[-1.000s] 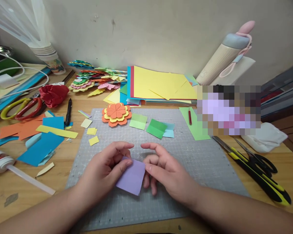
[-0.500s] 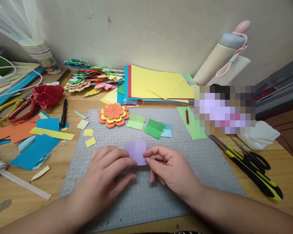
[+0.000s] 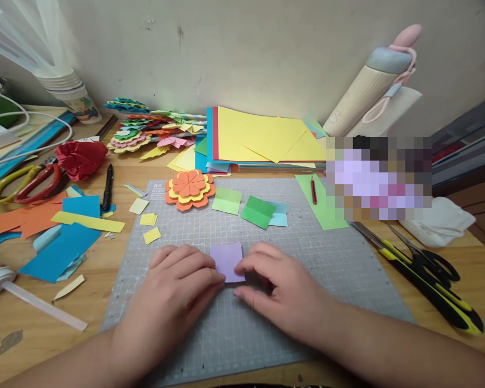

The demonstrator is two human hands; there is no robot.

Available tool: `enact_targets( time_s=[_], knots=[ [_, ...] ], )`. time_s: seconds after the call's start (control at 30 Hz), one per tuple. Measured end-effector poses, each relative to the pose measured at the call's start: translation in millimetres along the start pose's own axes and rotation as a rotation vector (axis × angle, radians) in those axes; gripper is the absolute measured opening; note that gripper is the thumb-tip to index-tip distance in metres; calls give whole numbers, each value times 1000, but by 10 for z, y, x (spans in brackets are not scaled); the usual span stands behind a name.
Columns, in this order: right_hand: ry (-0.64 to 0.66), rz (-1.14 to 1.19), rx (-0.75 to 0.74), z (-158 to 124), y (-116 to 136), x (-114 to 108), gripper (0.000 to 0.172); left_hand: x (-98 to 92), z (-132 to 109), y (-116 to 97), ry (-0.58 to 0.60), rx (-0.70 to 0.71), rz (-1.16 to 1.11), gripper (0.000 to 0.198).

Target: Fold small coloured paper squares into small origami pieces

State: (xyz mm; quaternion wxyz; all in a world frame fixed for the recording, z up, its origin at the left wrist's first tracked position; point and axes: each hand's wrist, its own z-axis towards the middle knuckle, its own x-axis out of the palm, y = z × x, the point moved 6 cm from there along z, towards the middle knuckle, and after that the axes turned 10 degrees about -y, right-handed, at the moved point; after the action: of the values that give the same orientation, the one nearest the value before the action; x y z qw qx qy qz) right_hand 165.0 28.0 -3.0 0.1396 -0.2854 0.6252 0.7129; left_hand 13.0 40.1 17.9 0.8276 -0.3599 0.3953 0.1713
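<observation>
A small square of purple paper (image 3: 227,262), with a faint crease across it, is held just above the grey cutting mat (image 3: 186,345). At its lower left corner my left hand (image 3: 181,285) pinches it, the thumb mostly hidden behind the fingers. My right hand (image 3: 283,280) is at the right edge, fingertips touching the paper while the thumb stands apart below. Beyond the hands lie creased squares in light green (image 3: 227,200), dark green (image 3: 258,212) and light blue (image 3: 279,214). A layered orange and yellow paper flower (image 3: 189,189) sits left of them.
At right lie a yellow-black utility knife (image 3: 432,285) and black scissors (image 3: 432,264). Coloured sheets (image 3: 262,134) are stacked at the back, near a leaning bottle (image 3: 367,86). Blue paper scraps (image 3: 62,250), a black pen (image 3: 108,187) and red-yellow-handled scissors (image 3: 36,183) occupy the left.
The purple paper has come slightly nearer to me. My right thumb has parted from its edge, and my left thumb has closed up to the fingers at the left corner.
</observation>
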Motion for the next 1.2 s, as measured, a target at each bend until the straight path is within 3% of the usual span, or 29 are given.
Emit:
enact_targets(
  time_s=[0.1, 0.2, 0.4, 0.63, 1.2],
  knots=[
    [31, -203, -169, -37, 58, 33, 12, 32, -6, -13, 44, -5, 23, 9],
    [46, -262, -204, -38, 42, 66, 19, 64, -21, 0, 81, -49, 73, 11],
    [36, -230, -139, -10, -24, 60, 14, 83, -62, 21, 104, -134, 83, 14],
    [37, -201, -124, -7, 8, 36, 17, 70, -57, 53, 132, -133, 8, 8],
    [42, -201, -42, 76, -15, 3, 16, 115, -59, 125, 174, -226, 27, 17]
  ],
)
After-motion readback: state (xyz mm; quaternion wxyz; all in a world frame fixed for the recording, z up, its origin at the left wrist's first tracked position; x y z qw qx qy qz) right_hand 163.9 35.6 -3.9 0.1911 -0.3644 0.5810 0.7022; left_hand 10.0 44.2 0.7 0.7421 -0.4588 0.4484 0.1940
